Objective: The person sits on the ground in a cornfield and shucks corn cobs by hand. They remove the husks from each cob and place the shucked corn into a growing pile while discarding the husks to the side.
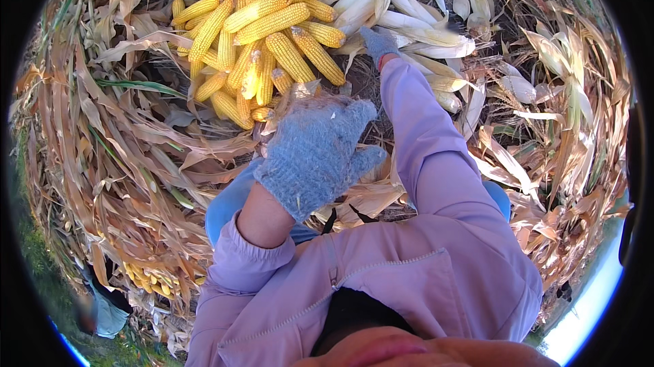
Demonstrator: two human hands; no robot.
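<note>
My left hand (pixel 319 155), in a fuzzy blue-grey knit glove, is in front of my body with its back to me. Its thumb sticks out to the right. Bits of dry husk (pixel 305 89) show just beyond the fingertips, and what lies under the palm is hidden. A heap of bare yellow corn ears (pixel 271 22) lies just ahead. My right hand (pixel 379 44), gloved alike, reaches out to the near left edge of a pile of ears in pale husks (pixel 421 30). Its fingers are largely hidden, so any hold on an ear cannot be made out.
Dry corn stalks and leaves (pixel 127 127) bank up on the left, with more stalks (pixel 557 127) on the right. Loose husks (pixel 370 198) lie between my knees. Behind me on the left are more yellow ears (pixel 148 280) and a light blue cloth or garment (pixel 108 313).
</note>
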